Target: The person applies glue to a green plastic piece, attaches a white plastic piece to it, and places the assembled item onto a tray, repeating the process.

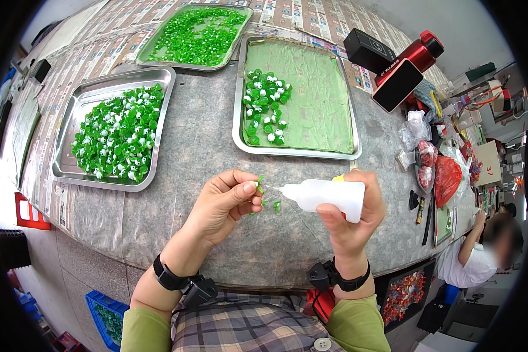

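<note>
Between thumb and fingertips, my left hand [226,199] pinches a small green plastic piece [260,179] with a bit of white on it. My right hand [358,214] is wrapped round a white squeeze bottle [322,193], tipped on its side. Its thin nozzle points left and comes close to the piece; whether they touch I cannot tell. A loose green piece [277,206] lies on the table below the nozzle. Ahead, a metal tray [356,154] with a green lining has green-and-white pieces [265,100] along its left side.
A metal tray [161,76] at left holds a heap of green-and-white pieces. Farther back, another tray [240,35] carries small green bits. A phone [398,85] leans by a red flask [416,54] and black box [368,50]. Plastic bags [447,179] lie at right; a person [466,258] sits beyond.
</note>
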{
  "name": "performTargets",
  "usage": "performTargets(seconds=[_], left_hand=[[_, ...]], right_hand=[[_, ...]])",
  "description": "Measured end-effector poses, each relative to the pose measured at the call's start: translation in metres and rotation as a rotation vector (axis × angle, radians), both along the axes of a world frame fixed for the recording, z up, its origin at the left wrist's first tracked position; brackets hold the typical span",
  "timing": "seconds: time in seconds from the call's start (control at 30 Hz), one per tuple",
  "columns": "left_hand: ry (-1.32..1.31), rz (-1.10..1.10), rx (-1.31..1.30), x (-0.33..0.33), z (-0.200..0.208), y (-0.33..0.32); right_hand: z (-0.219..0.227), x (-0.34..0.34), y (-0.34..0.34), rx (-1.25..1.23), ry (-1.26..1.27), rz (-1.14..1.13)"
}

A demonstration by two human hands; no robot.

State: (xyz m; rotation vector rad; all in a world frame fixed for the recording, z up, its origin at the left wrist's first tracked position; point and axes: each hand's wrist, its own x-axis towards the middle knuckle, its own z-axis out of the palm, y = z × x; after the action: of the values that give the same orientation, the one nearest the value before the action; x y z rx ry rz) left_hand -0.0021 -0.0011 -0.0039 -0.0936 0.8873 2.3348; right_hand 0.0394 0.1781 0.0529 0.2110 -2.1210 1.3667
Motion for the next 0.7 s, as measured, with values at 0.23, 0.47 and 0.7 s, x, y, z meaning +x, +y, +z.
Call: performTargets(seconds=[0.23,0.47,0.7], left_hand=[[0.008,-0.01,-0.015,-0.0004,-0.0007,-0.0006],[0.0,-0.022,-0.006,-0.0005,-0.0017,-0.0022],[0.121,0.149,-0.129,0.0025,0.0004,0.0016]], right_hand=[[0.0,0.0005,0.0026,-0.084,0.005,-0.013],[-0.0021,-0.0015,0.004,-0.045,-0.003,-0.014],[-0.002,0.0021,0.0076,-0.074,0.034,-0.003]])
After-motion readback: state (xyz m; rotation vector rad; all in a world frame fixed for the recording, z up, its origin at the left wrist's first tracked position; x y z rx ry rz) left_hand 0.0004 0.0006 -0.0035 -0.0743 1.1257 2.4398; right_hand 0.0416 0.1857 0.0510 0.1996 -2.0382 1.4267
